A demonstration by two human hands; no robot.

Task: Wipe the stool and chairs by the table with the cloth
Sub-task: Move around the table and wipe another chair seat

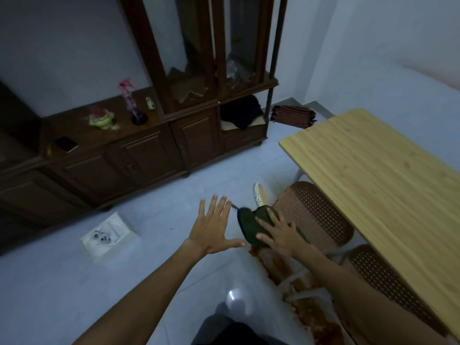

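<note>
My right hand [280,231] lies flat on a dark green cloth [249,226], pressing it against the near edge of a brown perforated chair [316,215] tucked under the light wooden table [373,175]. My left hand [214,226] hovers just left of the cloth, fingers spread, holding nothing. A second brown perforated chair [383,277] stands nearer to me, partly under the table and partly hidden by my right forearm. No stool can be told apart from the chairs.
A dark wooden cabinet [139,155] lines the far wall with ornaments on top. A white tissue box [109,235] sits on the pale tiled floor at the left. A patterned reddish mat [306,312] lies under the chairs. A folded striped mat [293,115] is in the corner.
</note>
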